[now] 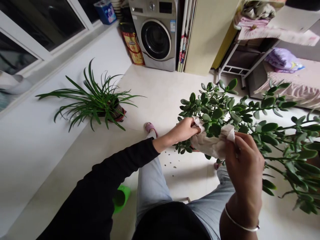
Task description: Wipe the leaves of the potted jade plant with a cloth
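Observation:
A jade plant with thick oval leaves spreads across the right of the view. A crumpled white paper tissue is stretched between both hands under a cluster of its leaves. My left hand pinches the tissue's left end, fingers closed, among the leaves. My right hand grips the tissue's right end, fingers curled; a thin silver bangle circles that wrist. My legs in light jeans show below.
A long-leaved potted plant stands left by the white wall under a window. A washing machine and cream cabinet are at the back. A bed lies at right. A green stool is under me. Small crumbs dot the floor.

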A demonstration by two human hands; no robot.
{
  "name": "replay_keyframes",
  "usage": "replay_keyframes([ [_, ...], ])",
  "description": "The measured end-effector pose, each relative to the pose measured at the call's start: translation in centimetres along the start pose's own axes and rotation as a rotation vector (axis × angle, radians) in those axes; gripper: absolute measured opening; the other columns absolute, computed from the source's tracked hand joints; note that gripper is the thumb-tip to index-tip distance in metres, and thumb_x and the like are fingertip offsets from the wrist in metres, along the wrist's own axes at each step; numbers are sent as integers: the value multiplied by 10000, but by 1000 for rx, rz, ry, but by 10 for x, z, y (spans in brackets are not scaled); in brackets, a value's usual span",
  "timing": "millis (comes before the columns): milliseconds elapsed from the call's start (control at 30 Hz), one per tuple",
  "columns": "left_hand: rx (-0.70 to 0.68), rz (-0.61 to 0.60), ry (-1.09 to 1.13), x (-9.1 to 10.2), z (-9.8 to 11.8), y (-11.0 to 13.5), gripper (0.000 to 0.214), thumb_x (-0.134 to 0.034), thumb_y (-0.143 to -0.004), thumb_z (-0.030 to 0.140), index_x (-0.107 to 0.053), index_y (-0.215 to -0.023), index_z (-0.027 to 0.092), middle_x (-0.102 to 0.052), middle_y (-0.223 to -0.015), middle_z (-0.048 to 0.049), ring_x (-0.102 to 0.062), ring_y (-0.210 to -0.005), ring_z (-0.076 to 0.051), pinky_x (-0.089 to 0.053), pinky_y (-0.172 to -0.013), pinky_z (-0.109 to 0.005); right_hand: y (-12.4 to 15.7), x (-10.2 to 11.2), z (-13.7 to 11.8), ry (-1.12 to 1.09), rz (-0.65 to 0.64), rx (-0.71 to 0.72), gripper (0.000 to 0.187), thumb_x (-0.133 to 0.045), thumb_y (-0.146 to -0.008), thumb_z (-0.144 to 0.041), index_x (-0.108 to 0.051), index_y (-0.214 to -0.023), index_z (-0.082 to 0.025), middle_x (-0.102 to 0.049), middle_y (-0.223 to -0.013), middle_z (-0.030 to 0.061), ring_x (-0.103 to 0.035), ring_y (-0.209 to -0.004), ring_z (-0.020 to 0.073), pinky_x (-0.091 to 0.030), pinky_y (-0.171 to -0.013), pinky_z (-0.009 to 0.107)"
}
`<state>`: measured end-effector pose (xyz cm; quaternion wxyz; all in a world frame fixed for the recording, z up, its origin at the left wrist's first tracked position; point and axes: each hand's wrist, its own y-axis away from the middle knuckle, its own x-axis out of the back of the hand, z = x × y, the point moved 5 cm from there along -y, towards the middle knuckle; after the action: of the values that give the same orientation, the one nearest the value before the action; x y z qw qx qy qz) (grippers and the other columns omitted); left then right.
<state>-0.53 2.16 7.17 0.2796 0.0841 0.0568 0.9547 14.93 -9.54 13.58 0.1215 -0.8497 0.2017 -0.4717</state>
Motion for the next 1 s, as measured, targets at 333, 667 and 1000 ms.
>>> replay_keyframes([
  [333, -40, 233, 73, 19, -12, 19, 177, -637, -838, 134, -687, -1007, 147, -748, -1010, -58, -672, -941, -162, -512, -880, -274, 44, -1, -5, -216, 283, 115, 244, -662, -950, -144, -728, -1169, -229, -664, -1133, 115, -689, -929, 237, -563, -709, 342],
  [667, -335, 368, -209, 16, 21, 0, 457, -684, -887, 119, -604, -1333, 182, -653, -1425, -142, -631, -1319, -249, -495, -1148, -382, 72, -41, -26, -405, 153, 110, 512, -559, -957, -198, -554, -1469, -207, -524, -1347, 189, -570, -1263, 323, -568, -964, 474],
  [1000, -352, 311, -437, 0, 39, -17, 180, -690, -855, 84, -695, -1015, 168, -767, -964, -50, -714, -865, -165, -573, -839, -290, 58, -67, -17, -422, 109, 12, 462, -583, -961, -152, -543, -1417, -214, -493, -1282, 157, -586, -1198, 298, -597, -935, 482],
])
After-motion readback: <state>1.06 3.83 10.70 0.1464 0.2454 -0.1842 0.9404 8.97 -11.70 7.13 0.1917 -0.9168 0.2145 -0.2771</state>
